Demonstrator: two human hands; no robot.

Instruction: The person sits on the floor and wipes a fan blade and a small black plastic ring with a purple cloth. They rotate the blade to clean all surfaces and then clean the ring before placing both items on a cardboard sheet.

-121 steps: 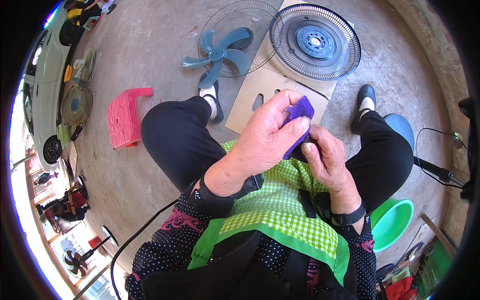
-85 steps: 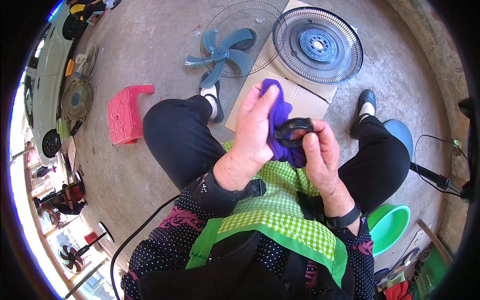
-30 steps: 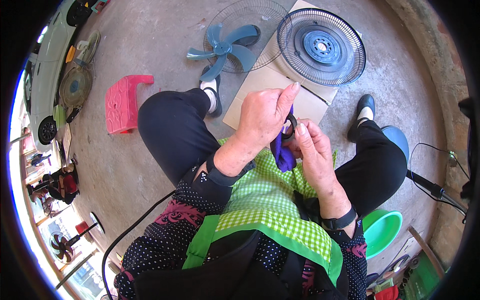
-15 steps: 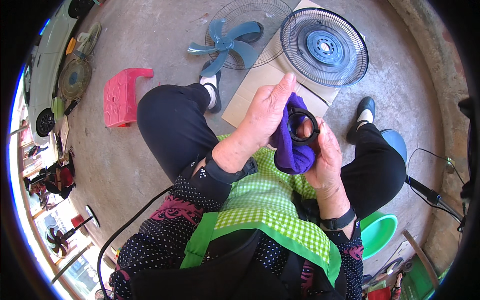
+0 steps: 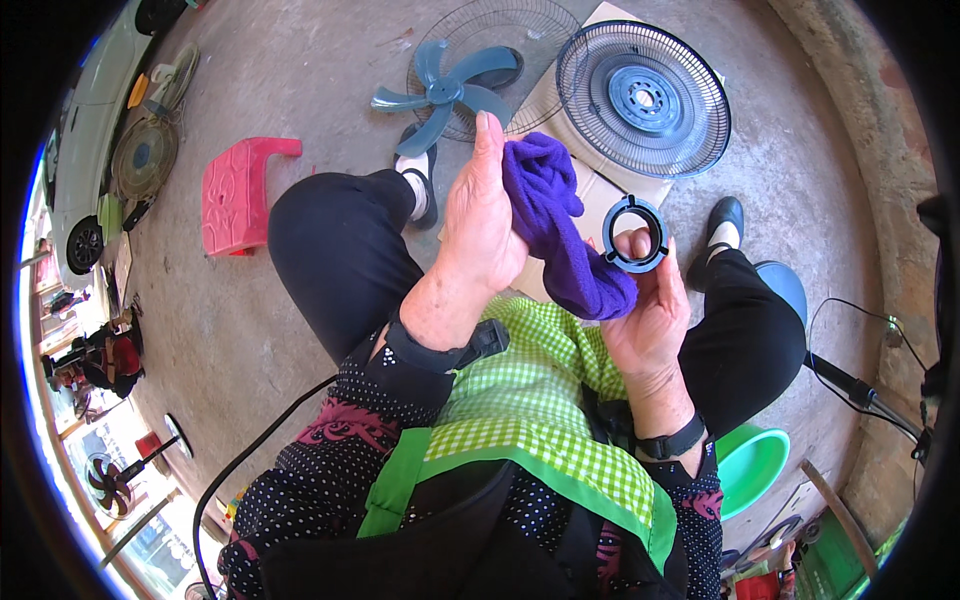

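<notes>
My left hand (image 5: 472,225) has its thumb raised and grips a bunched purple cloth (image 5: 545,215), its fingers mostly hidden behind the fabric. The cloth droops to the right, its lower end lying against my right hand (image 5: 650,320). In that hand's fingertips is a black plastic ring (image 5: 657,225) with small lugs on its rim, seen face on, with a fingertip showing through its opening. Past my hands, a blue fan blade (image 5: 444,91) lies beside a round dark wire fan grille (image 5: 645,98) with a blue centre.
A second wire grille (image 5: 490,15) lies under the fan blade, and cardboard (image 5: 610,200) under the dark one. A pink stool (image 5: 240,195) stands on the left. Lower right are a green basin (image 5: 755,470) and a black pole (image 5: 845,380) with a cable. A concrete wall edges the right.
My left hand has moved left and up with the cloth, drawing it away from the ring. The ring, earlier partly wrapped, now shows almost whole in my right hand.
</notes>
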